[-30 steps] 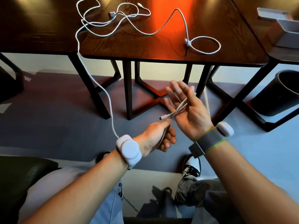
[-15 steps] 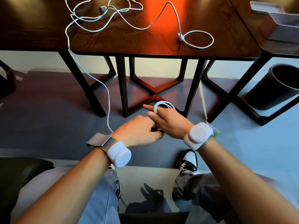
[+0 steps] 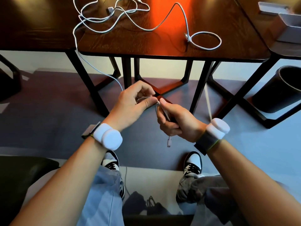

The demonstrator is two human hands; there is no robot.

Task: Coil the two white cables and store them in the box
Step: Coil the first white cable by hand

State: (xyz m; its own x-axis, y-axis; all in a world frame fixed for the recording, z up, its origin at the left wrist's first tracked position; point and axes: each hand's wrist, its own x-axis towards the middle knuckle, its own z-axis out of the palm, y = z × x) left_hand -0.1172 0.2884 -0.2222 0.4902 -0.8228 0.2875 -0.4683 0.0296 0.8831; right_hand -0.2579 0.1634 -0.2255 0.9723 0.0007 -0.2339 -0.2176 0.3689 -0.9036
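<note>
White cable [image 3: 160, 110] is pinched between the left hand [image 3: 130, 105] and right hand [image 3: 177, 122] below the table's front edge [image 3: 162, 53]. More cable [image 3: 203, 40] is spread near that edge. The box [image 3: 286, 23] is cut off at the right corner.

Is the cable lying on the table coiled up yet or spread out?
Spread out: the white cable sprawls in loose curves across the table, one small loop at its end.

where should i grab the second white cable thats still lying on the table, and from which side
Take the second cable at its closed loop near the table's front right edge. It lies flat and apart from the tangle at the far left, so one hand can probably come straight down from above at the near side and pinch where the loop crosses itself, by the connector. Both hands are busy with the first cable now.
</note>
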